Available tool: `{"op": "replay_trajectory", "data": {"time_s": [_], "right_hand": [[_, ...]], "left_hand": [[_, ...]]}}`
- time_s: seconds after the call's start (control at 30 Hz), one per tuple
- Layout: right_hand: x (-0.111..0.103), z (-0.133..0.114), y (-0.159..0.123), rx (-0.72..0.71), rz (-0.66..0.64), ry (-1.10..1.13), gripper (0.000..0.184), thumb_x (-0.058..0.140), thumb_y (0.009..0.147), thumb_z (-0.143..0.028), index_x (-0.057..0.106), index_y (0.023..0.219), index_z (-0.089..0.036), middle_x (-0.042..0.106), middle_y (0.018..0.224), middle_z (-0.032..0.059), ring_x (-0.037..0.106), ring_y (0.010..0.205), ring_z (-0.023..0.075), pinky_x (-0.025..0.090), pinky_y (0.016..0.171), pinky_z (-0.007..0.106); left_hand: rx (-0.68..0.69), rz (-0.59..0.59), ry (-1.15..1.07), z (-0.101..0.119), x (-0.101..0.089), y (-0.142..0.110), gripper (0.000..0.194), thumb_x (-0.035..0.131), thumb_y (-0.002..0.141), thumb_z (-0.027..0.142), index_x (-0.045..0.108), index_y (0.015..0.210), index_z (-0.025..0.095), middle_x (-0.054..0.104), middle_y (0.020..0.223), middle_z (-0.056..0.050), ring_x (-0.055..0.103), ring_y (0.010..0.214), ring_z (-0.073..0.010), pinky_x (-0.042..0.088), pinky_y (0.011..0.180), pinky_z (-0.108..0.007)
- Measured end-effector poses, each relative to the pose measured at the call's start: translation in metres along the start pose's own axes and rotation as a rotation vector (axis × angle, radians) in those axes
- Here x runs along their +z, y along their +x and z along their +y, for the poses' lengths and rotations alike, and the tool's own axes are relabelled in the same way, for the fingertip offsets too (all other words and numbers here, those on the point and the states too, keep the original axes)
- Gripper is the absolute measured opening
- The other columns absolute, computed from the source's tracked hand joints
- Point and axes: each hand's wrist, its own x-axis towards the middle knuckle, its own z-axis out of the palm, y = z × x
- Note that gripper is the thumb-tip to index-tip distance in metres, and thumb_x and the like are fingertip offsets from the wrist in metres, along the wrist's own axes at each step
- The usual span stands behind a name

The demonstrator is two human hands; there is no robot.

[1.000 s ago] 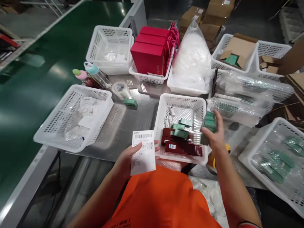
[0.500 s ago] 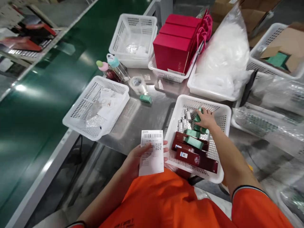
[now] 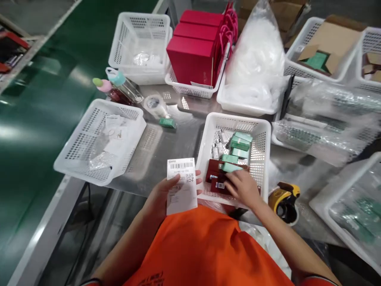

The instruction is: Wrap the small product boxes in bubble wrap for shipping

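A white paper label [image 3: 182, 198] with a barcode and a square code is held in my left hand [image 3: 169, 186], thumb across its front and fingertips showing past its right edge. My right hand [image 3: 244, 187] is inside a white basket [image 3: 264, 155], its bent fingers a little apart over dark red boxes [image 3: 214, 171]. Part of those boxes is hidden beneath the hand. Farther back in the same basket lie several small green boxes [image 3: 239, 143] and small clear bottles with white labels [image 3: 217, 150].
Left stands a white basket [image 3: 71, 159] with papers and plastic. Behind are a tape roll [image 3: 154, 104], a green box [image 3: 167, 122], drink bottles [image 3: 119, 83], pink-red bags [image 3: 190, 59] and a bulky plastic bag [image 3: 256, 55]. A yellow-black tape dispenser [image 3: 284, 200] sits right. A green conveyor [image 3: 38, 115] runs left.
My right hand has moved from the green boxes at the back of the basket toward the dark red boxes at its front. My left hand still holds the label. The view has shifted right.
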Motion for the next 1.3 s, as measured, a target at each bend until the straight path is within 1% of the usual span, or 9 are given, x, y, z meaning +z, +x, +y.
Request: {"op": "replay_trajectory", "data": {"time_s": [0.13, 0.33, 0.4, 0.53, 0.67, 0.8, 0.97, 1.17, 1.3], "right_hand": [[0.017, -0.037, -0.035, 0.125, -0.129, -0.175, 0.054, 0.072, 0.086, -0.04, 0.06, 0.134, -0.017, 0.064, 0.121, 0.0162, 0.055, 0.108, 0.0313, 0.043, 0.09, 0.043], [0.015, -0.024, -0.034, 0.202, -0.239, -0.057, 0.058, 0.072, 0.085, -0.034, 0.056, 0.136, -0.013, 0.063, 0.124, 0.0176, 0.056, 0.112, 0.0325, 0.046, 0.092, 0.046], [0.003, -0.018, -0.042, 0.214, -0.113, 0.164, 0.058, 0.07, 0.085, -0.036, 0.055, 0.137, -0.014, 0.062, 0.125, 0.0174, 0.057, 0.113, 0.0321, 0.048, 0.095, 0.046], [-0.028, -0.016, -0.059, 0.403, 0.342, 0.874, 0.062, 0.075, 0.079, -0.047, 0.059, 0.133, -0.022, 0.064, 0.127, 0.0109, 0.058, 0.119, 0.0288, 0.046, 0.104, 0.045], [-0.044, -0.034, -0.05, 0.715, 0.658, 1.733, 0.05, 0.077, 0.074, -0.056, 0.069, 0.11, -0.022, 0.074, 0.099, 0.0054, 0.068, 0.095, 0.0246, 0.056, 0.09, 0.042], [-0.04, -0.057, -0.031, 0.828, 0.514, 2.399, 0.048, 0.07, 0.08, -0.064, 0.068, 0.097, -0.02, 0.073, 0.084, 0.0025, 0.068, 0.075, 0.0185, 0.059, 0.072, 0.035], [-0.021, -0.081, -0.026, 0.796, 0.312, 2.915, 0.065, 0.066, 0.078, -0.073, 0.064, 0.107, -0.015, 0.07, 0.087, 0.0047, 0.066, 0.078, 0.0148, 0.057, 0.07, 0.027], [-0.012, -0.09, -0.026, 1.011, 0.26, 3.059, 0.071, 0.063, 0.076, -0.075, 0.061, 0.106, -0.011, 0.069, 0.084, 0.0061, 0.065, 0.074, 0.0145, 0.057, 0.066, 0.026], [-0.012, -0.091, -0.026, 1.049, 0.309, 2.838, 0.071, 0.053, 0.079, -0.079, 0.065, 0.1, -0.012, 0.07, 0.083, 0.0061, 0.064, 0.072, 0.015, 0.058, 0.067, 0.029]], "left_hand": [[-0.009, -0.043, 0.058, -0.007, 0.0, 0.001, 0.068, 0.062, 0.087, 0.042, 0.05, 0.145, 0.01, 0.067, 0.13, -0.022, 0.067, 0.114, -0.0384, 0.054, 0.101, -0.052], [0.129, 0.005, 0.075, -0.015, 0.007, -0.01, 0.06, 0.061, 0.09, 0.033, 0.05, 0.145, 0.012, 0.06, 0.141, -0.018, 0.059, 0.127, -0.0375, 0.052, 0.105, -0.051], [0.145, 0.017, 0.025, -0.015, 0.001, -0.014, 0.055, 0.057, 0.092, 0.032, 0.051, 0.143, 0.011, 0.059, 0.142, -0.018, 0.056, 0.13, -0.0376, 0.053, 0.104, -0.052], [0.126, 0.034, -0.086, -0.013, -0.015, -0.019, 0.056, 0.054, 0.094, 0.027, 0.046, 0.147, 0.012, 0.061, 0.14, -0.016, 0.054, 0.133, -0.0348, 0.052, 0.107, -0.051], [0.06, 0.073, -0.102, -0.014, -0.018, -0.019, 0.064, 0.056, 0.093, 0.029, 0.039, 0.153, 0.017, 0.064, 0.137, -0.015, 0.06, 0.127, -0.0347, 0.051, 0.108, -0.05], [0.051, 0.099, -0.052, -0.019, -0.005, -0.024, 0.061, 0.054, 0.093, 0.029, 0.041, 0.152, 0.017, 0.069, 0.129, -0.016, 0.068, 0.116, -0.0316, 0.058, 0.098, -0.045], [0.082, 0.194, -0.029, -0.021, 0.01, -0.035, 0.056, 0.047, 0.095, 0.024, 0.042, 0.15, 0.015, 0.069, 0.129, -0.016, 0.067, 0.116, -0.0304, 0.056, 0.1, -0.048], [0.032, 0.197, -0.033, -0.024, 0.017, -0.038, 0.049, 0.045, 0.096, 0.024, 0.05, 0.144, 0.014, 0.067, 0.133, -0.015, 0.059, 0.128, -0.0327, 0.05, 0.108, -0.053], [0.049, 0.135, -0.046, -0.028, 0.011, -0.038, 0.051, 0.052, 0.093, 0.024, 0.051, 0.143, 0.018, 0.064, 0.138, -0.013, 0.054, 0.133, -0.0329, 0.048, 0.11, -0.053]]}}
